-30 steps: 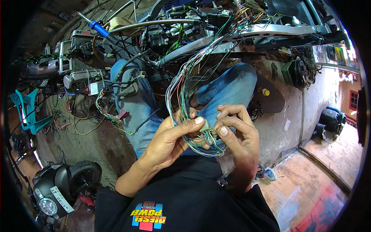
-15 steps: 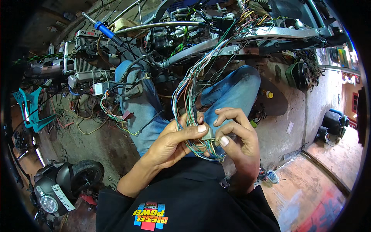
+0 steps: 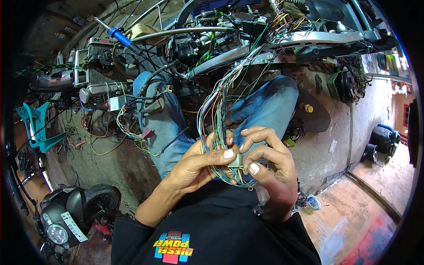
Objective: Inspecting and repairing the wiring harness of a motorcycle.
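Note:
A thick bundle of coloured wires (image 3: pixel 215 102) hangs down from the motorcycle frame and loops into a grey-white connector block (image 3: pixel 237 160) above my lap. My left hand (image 3: pixel 194 161) is closed round the bundle, its thumb pressing against the connector's left side. On the connector's right, my right hand (image 3: pixel 271 163) pinches with thumb and forefinger at a thin wire by its lower edge; the fingertips mostly hide that wire. Its other fingers are curled above. Loose wire loops stick out below the connector.
Ahead lies a silver motorcycle frame (image 3: pixel 309 39) with an engine (image 3: pixel 194 44). A blue-handled soldering iron (image 3: pixel 120 36) rests at the upper left, near a radiator (image 3: pixel 104 66). Another wire connector (image 3: pixel 148 134) lies by my left knee. A dark scooter (image 3: pixel 66 212) stands lower left.
The connector and both hands have shifted slightly, and the wire loops beneath have moved down a little. The right fingers have drawn a bit closer to the connector. Both grips stay the same.

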A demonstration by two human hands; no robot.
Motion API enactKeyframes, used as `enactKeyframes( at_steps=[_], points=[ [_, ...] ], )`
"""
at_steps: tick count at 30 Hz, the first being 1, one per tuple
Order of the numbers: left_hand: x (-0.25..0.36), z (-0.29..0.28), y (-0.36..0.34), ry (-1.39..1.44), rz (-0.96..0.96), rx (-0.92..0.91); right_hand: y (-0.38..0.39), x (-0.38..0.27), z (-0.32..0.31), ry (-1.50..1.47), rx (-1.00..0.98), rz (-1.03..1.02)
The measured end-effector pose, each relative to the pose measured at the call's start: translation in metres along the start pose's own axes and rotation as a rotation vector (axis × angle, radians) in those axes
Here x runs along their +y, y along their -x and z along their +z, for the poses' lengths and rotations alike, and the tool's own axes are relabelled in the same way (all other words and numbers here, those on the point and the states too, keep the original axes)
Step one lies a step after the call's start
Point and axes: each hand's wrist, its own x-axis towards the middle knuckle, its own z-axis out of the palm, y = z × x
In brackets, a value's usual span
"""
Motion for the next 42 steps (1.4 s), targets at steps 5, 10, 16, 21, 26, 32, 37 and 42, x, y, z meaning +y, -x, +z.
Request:
enactKeyframes(
  at_steps=[5, 10, 16, 21, 26, 32, 37, 42],
  points=[
    [-0.004, -0.006, 0.000, -0.030, 0.003, 0.023, 0.001, 0.003, -0.002, 0.004, -0.031, -0.004],
    [-0.005, -0.007, -0.001, -0.037, -0.003, -0.011, 0.000, 0.000, -0.004, 0.034, -0.049, 0.001],
    [-0.003, -0.007, -0.001, -0.055, -0.011, -0.035, -0.002, -0.006, -0.005, 0.084, -0.075, -0.007],
    [-0.004, -0.002, 0.000, -0.131, 0.018, 0.003, -0.002, -0.007, -0.011, 0.081, -0.122, -0.010],
    [-0.003, -0.002, 0.003, -0.200, 0.020, -0.021, -0.003, 0.006, -0.011, 0.038, -0.047, -0.002],
    [-0.007, 0.006, 0.005, -0.247, -0.059, -0.088, -0.011, 0.020, -0.004, -0.047, 0.206, 0.090],
    [-0.020, -0.015, 0.008, -0.256, -0.134, -0.161, -0.015, 0.033, 0.017, -0.167, 0.249, 0.249],
    [-0.018, 0.000, 0.005, -0.415, -0.140, -0.135, -0.010, 0.042, 0.026, -0.293, 0.196, 0.320]
  ],
)
